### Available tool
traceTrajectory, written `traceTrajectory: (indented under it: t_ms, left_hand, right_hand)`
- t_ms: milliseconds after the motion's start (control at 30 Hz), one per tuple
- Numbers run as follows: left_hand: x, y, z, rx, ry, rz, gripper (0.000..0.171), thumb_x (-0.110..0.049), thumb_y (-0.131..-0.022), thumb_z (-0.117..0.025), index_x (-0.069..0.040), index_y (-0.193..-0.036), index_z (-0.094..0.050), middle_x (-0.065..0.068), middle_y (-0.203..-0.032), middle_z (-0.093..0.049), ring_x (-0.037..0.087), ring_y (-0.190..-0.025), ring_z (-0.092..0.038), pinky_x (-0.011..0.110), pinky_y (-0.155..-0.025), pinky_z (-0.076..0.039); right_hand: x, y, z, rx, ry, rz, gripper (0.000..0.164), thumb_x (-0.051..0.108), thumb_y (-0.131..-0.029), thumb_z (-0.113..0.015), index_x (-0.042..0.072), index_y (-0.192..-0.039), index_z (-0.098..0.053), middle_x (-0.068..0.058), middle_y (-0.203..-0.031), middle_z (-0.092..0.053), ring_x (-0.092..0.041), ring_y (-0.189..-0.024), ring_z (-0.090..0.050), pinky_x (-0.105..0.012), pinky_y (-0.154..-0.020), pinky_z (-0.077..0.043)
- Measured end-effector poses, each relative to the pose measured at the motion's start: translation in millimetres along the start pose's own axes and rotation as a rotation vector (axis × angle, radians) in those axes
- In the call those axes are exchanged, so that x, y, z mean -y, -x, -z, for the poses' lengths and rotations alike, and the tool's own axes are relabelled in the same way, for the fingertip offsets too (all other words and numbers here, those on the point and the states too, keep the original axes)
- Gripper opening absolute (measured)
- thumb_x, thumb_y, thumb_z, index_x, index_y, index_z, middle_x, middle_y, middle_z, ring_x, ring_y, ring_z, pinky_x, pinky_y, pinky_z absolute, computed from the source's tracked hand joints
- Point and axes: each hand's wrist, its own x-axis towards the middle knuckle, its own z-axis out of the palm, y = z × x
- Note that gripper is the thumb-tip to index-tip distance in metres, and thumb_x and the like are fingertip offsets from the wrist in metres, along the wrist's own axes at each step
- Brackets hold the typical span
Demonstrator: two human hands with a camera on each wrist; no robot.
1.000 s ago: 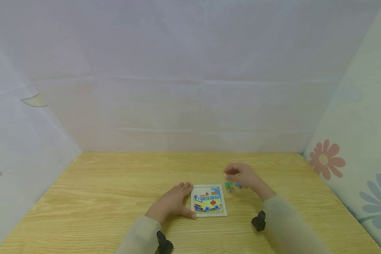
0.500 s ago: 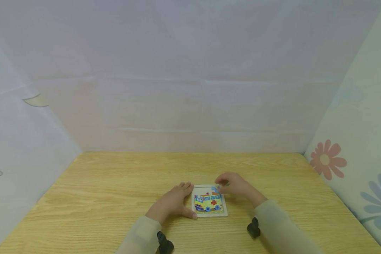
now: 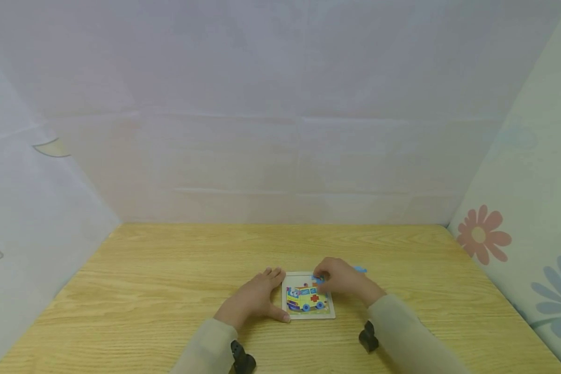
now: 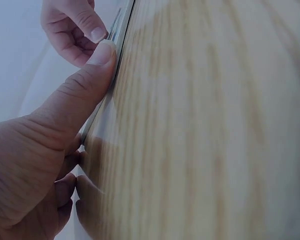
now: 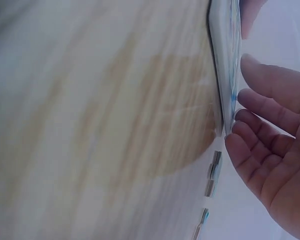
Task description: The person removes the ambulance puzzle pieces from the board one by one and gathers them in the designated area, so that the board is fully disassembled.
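Note:
A square jigsaw puzzle (image 3: pixel 301 315) in a pale frame lies on the wooden table, showing a yellow ambulance; its upper left part is bare board. My left hand (image 3: pixel 258 297) rests along the frame's left side, fingers spread at the far corner and thumb on the near corner. In the left wrist view that thumb (image 4: pixel 85 75) lies straight against the edge. My right hand (image 3: pixel 345 278) is over the upper right part, fingertips on blue pieces (image 3: pixel 316 279). In the right wrist view, its fingers (image 5: pixel 265 107) bend loosely at the puzzle, thumb apart; I cannot tell whether they hold a piece.
Loose puzzle pieces (image 5: pixel 214 172) lie beyond the frame's right side, mostly hidden behind my right hand in the head view; one blue piece (image 3: pixel 360 269) shows past it. Pale cloth (image 3: pixel 285 130) hangs around the wooden table (image 3: pixel 177 291) at the back and sides.
My right hand has moved left and toward me, from above the loose pieces to the puzzle's upper right part. My left hand stays on the frame.

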Motion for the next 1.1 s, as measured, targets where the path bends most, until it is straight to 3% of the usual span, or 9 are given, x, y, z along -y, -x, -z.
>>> traceTrajectory:
  t_ms: [233, 533, 667, 1100]
  left_hand:
    - [-1.7, 1.5, 0.1, 0.0, -0.003, 0.005, 0.107, -0.061, -0.062, -0.074, -0.008, -0.145, -0.031, 0.009, -0.152, -0.025, 0.034, -0.14, -0.019, 0.052, -0.111, -0.024]
    - [-1.4, 1.8, -0.1, 0.008, 0.007, 0.015, 0.107, -0.061, -0.062, -0.074, -0.008, -0.145, -0.03, 0.009, -0.152, -0.024, 0.033, -0.14, -0.017, 0.052, -0.111, -0.023]
    - [-1.3, 1.7, -0.1, 0.002, 0.01, 0.012, 0.108, -0.061, -0.062, -0.074, -0.008, -0.145, -0.03, 0.01, -0.153, -0.023, 0.034, -0.14, -0.017, 0.052, -0.111, -0.022]
    - [-1.0, 0.2, 0.2, -0.002, -0.004, 0.018, 0.108, -0.061, -0.061, -0.074, -0.008, -0.145, -0.03, 0.009, -0.153, -0.023, 0.033, -0.14, -0.017, 0.05, -0.112, -0.022]
  right_hand:
    - [1, -3, -3, 0.02, 0.048, -0.019, 0.026, 0.009, -0.075, -0.076, 0.004, -0.099, -0.069, -0.002, -0.093, -0.059, -0.016, -0.085, -0.051, -0.037, -0.079, -0.047]
    - [2, -5, -3, 0.027, 0.034, -0.035, 0.021, 0.006, -0.073, -0.077, 0.005, -0.092, -0.068, 0.001, -0.086, -0.055, -0.013, -0.075, -0.046, -0.029, -0.068, -0.046]
    - [5, -8, -4, 0.007, 0.009, -0.09, 0.018, 0.003, -0.072, -0.077, 0.005, -0.087, -0.068, 0.0, -0.086, -0.056, -0.014, -0.077, -0.048, -0.031, -0.071, -0.047]
    - [3, -11, -7, -0.036, 0.043, -0.11, 0.021, 0.004, -0.07, -0.079, 0.01, -0.084, -0.064, 0.0, -0.085, -0.058, -0.014, -0.075, -0.049, -0.031, -0.069, -0.047]
